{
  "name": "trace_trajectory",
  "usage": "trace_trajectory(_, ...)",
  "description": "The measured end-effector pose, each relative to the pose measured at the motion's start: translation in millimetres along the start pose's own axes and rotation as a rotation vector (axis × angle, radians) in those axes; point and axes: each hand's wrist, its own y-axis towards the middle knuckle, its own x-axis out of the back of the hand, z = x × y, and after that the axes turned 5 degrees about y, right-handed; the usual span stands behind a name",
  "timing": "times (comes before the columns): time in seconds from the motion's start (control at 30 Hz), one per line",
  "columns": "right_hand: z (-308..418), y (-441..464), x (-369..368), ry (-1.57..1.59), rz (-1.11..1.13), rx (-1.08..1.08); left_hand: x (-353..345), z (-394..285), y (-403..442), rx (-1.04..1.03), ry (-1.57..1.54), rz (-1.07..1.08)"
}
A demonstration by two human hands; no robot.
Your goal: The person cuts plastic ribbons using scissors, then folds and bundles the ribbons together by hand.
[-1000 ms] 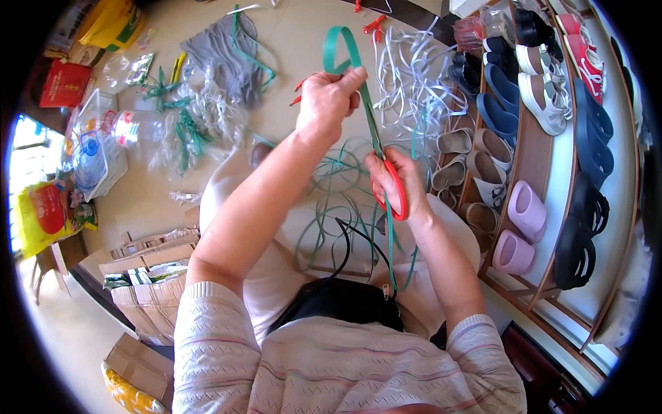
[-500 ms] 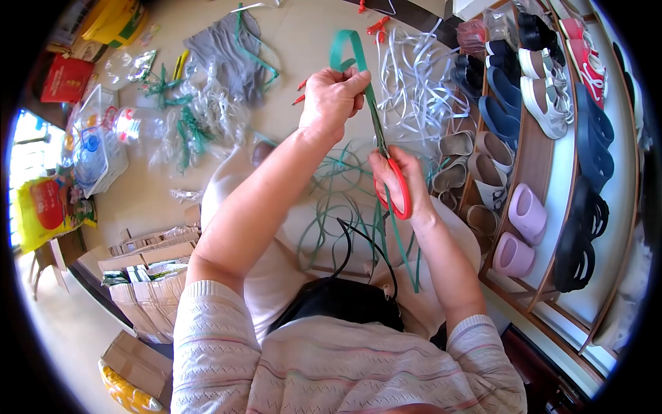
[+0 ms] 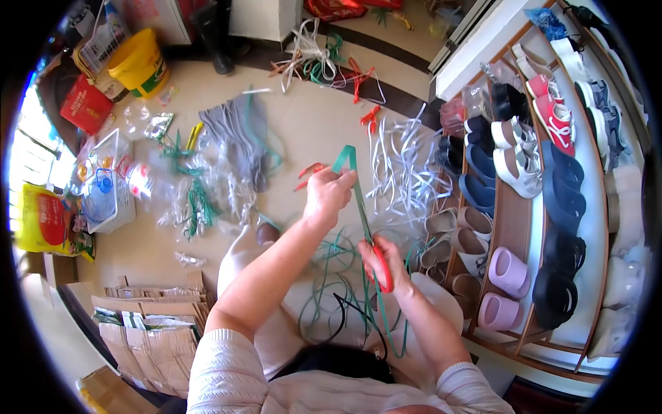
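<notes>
My left hand (image 3: 327,196) pinches a green plastic strap (image 3: 347,159), which loops up above the fingers. In my right hand (image 3: 387,254) is a pair of scissors with red handles (image 3: 383,269). Their blades point up along the strap, towards my left hand; whether they are parted is hard to see. Thin green strips (image 3: 309,319) hang in loose curls over my lap, below the scissors. Beside my left hand, a red-handled tool (image 3: 312,170) shows partly, the rest hidden.
White straps (image 3: 407,165) lie tangled on the floor ahead. A shoe rack (image 3: 527,238) with several shoes stands at right. To the left are grey cloth (image 3: 238,131), clear plastic bags (image 3: 231,176), a white basket (image 3: 114,214), a yellow bucket (image 3: 138,65) and cardboard boxes (image 3: 152,348).
The view has tilted up, showing more floor and a doorway area ahead. Both hands appear lower in view, still with the strap and scissors; the loop above my left hand looks smaller.
</notes>
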Motion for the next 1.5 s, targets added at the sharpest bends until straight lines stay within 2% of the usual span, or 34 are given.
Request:
trace_trajectory(0.2,1.7,-1.5,-6.6,0.019,-0.021,0.141,5.6,8.8,6.4,-0.041,0.011,0.014)
trace_trajectory(0.3,4.6,4.7,-5.2,0.115,0.041,0.122,1.4,12.4,-1.1,-0.081,0.054,0.05)
trace_trajectory(0.6,-0.5,1.1,0.1,0.126,0.044,0.026,2.4,11.9,1.1,-0.028,0.047,0.078)
trace_trajectory(0.7,0.6,-2.8,-3.4,0.058,-0.004,0.004,2.5,5.2,2.2,-0.058,0.105,0.005)
trace_trajectory(0.9,3.8,-4.2,-5.0,0.07,-0.012,0.08,1.7,-1.3,-0.1,-0.012,0.073,0.024)
trace_trajectory(1.0,1.1,-1.2,3.8,0.0,0.048,0.02,-1.7,-0.2,-2.6,-0.022,0.06,0.03)
trace_trajectory(1.5,6.7,5.5,0.3,0.083,0.023,0.076,-8.7,8.6,-11.4,-0.061,0.025,0.02)
